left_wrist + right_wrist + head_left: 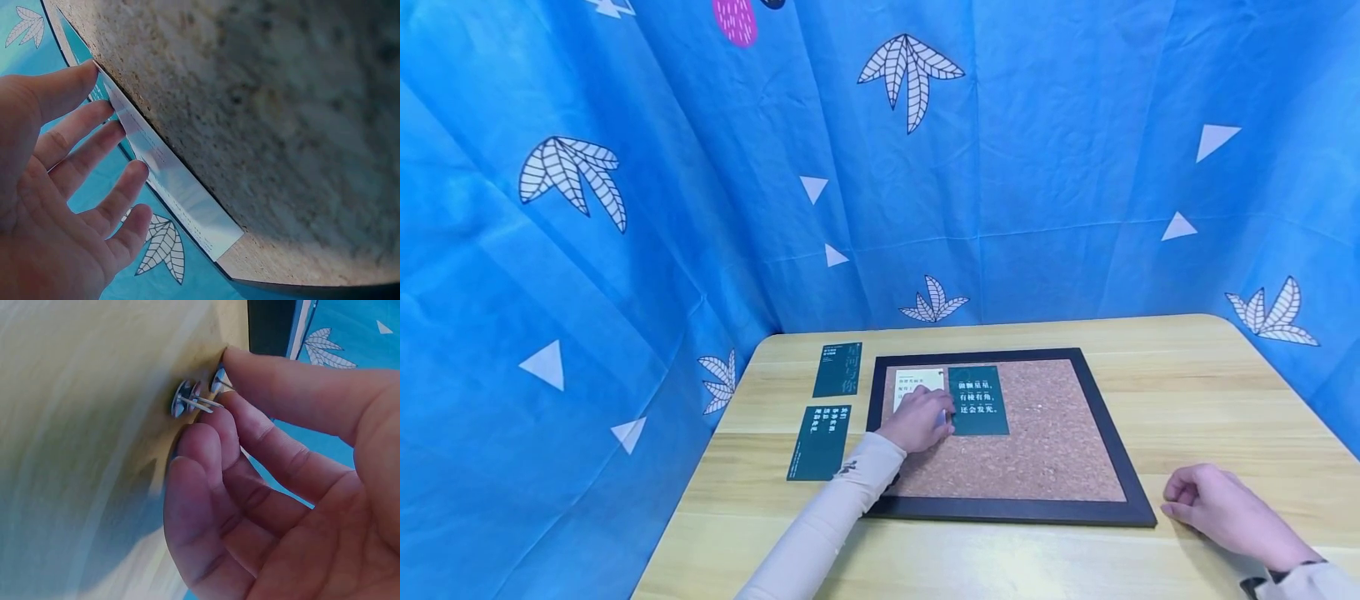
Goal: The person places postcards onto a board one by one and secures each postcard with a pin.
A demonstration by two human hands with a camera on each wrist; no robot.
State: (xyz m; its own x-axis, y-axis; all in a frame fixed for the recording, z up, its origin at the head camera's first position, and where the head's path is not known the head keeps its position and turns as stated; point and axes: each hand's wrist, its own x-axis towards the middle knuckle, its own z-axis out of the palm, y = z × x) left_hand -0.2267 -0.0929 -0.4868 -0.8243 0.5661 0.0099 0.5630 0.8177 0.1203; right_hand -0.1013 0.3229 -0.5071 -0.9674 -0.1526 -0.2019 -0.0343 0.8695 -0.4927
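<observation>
On the cork board (1052, 433) lies a pale green card (917, 377), with a dark green card (979, 400) to its right. My left hand (917, 419) rests over the lower part of the pale card. In the left wrist view its thumb tip is at one corner of the pale card (181, 187), and the loosely spread fingers touch along its edge. Right of the board, my right hand (1221, 508) is low at the table. Its thumb and forefinger pinch a metal thumbtack (217, 380); two more thumbtacks (180, 400) lie beside the curled fingers, points up.
Two dark green cards lie left of the board, one farther back (835, 371) and one nearer (818, 446). The board has a raised black frame (1015, 510). A blue patterned curtain (1037, 167) hangs behind and beside the wooden table (1195, 392).
</observation>
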